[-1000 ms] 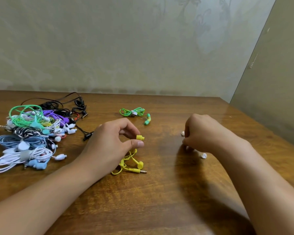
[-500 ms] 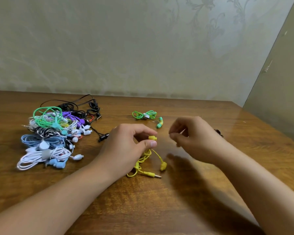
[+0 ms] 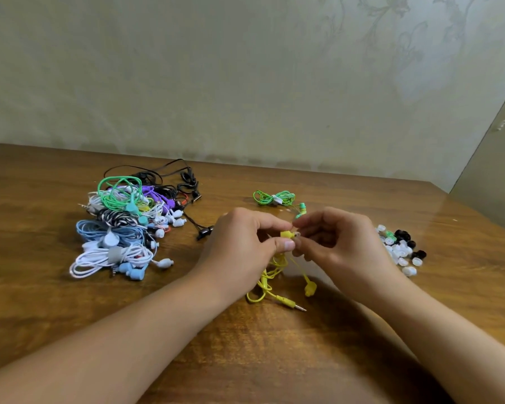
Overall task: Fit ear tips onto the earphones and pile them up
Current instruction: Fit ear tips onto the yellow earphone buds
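Hands met above the table (image 3: 56, 301) — the left hand (image 3: 242, 246) pinched a yellow earbud (image 3: 286, 234), the right hand (image 3: 337, 243) pinched a clear ear tip (image 3: 298, 236) against it. Left of that earbud lay the earphone pile (image 3: 123, 223); right of it, loose tips (image 3: 401, 249).

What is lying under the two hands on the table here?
Under the left hand and right hand lies the yellow earphone cable, its second earbud and its plug on the table. Where the cable meets the pinched earbud is hidden by fingers.
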